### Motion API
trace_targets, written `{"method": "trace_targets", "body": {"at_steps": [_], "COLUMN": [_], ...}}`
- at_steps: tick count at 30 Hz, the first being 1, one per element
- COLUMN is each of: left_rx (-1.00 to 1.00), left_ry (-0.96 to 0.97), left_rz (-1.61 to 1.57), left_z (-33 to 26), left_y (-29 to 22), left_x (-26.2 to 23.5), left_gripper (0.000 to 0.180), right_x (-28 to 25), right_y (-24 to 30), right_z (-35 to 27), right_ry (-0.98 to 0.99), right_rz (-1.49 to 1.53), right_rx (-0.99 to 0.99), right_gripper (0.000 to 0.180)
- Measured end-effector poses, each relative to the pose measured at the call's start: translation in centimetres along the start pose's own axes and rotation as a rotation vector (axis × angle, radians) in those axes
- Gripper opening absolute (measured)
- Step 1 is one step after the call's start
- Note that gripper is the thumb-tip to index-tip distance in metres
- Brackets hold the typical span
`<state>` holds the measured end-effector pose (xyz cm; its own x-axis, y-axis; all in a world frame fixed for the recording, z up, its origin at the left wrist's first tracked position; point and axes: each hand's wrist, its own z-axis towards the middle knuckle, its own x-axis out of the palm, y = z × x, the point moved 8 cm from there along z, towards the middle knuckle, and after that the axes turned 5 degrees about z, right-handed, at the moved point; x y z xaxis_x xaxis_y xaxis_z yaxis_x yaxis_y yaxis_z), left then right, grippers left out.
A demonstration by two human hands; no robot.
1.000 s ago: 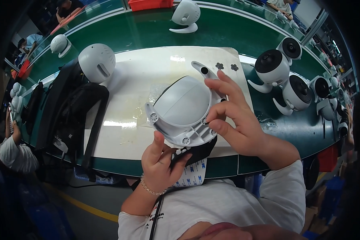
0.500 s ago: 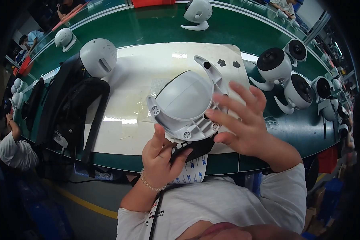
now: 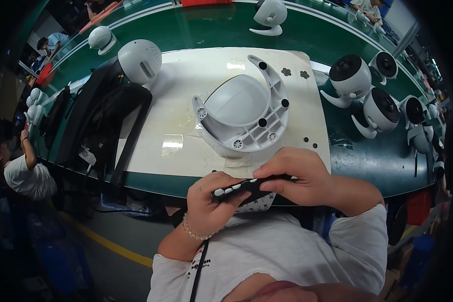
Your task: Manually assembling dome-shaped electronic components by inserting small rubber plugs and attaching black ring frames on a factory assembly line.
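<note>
Black and narrow, a strip (image 3: 246,187) dotted with small white pads sits in the head view at about six o'clock, held between both hands just over the near edge of the desk (image 3: 186,25). The left hand (image 3: 211,204) curls around its left end, fingers closed and thumb on top; the right hand (image 3: 299,176) pinches the right end between thumb and fingertips. Neither hand is spread.

At the centre of the view, straight up at twelve o'clock from the hands, a grey-white dome housing (image 3: 244,113) lies on a cream work mat (image 3: 176,146), its flat mounting flange with screw holes facing up. Nobody touches it. At ten o'clock a white round camera body (image 3: 140,60) leans on a black bag (image 3: 98,121). At two o'clock a cluster of finished cameras (image 3: 367,95) with dark lenses stands on the green desk. A few tiny dark discs (image 3: 309,142) lie on the mat near its right edge.

As a judgement: the strip hangs over the gap between desk and lap, so a loosened pinch could drop it to the floor. A pad peeled carelessly might fold or stick to a finger. The loose dome could also slide if an elbow nudges the mat.
</note>
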<state>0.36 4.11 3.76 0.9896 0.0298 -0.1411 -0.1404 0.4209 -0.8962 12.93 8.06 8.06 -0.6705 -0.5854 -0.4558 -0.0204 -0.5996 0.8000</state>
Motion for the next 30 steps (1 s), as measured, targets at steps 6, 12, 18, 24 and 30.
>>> {"method": "trace_targets", "body": {"at_steps": [6,12,18,24,30], "left_rx": [0.084,0.088,-0.034,-0.053,0.042], "left_ry": [-0.047,-0.055,-0.035,-0.047,-0.078], "left_rz": [0.137,0.154,0.245,0.226,0.290], "left_z": [0.0,0.2,0.1,-0.1,-0.1], "left_y": [-0.8,-1.1,-0.6,0.2,-0.5], "left_x": [0.0,0.1,-0.5,-0.8,-0.5], "left_gripper": [0.024,0.023,0.018,0.020,0.023], "right_x": [-0.6,-0.2,0.2,-1.6,0.4], "right_y": [2.1,2.9,3.9,2.0,2.5], "right_z": [-0.7,0.1,-1.8,-1.0,-1.4], "right_ry": [-0.061,-0.146,-0.063,-0.317,-0.242], "right_rz": [-0.311,-0.273,-0.293,0.062,-0.206], "right_rx": [-0.336,-0.371,-0.615,-0.445,-0.465], "right_gripper": [0.024,0.026,0.026,0.047,0.048]}}
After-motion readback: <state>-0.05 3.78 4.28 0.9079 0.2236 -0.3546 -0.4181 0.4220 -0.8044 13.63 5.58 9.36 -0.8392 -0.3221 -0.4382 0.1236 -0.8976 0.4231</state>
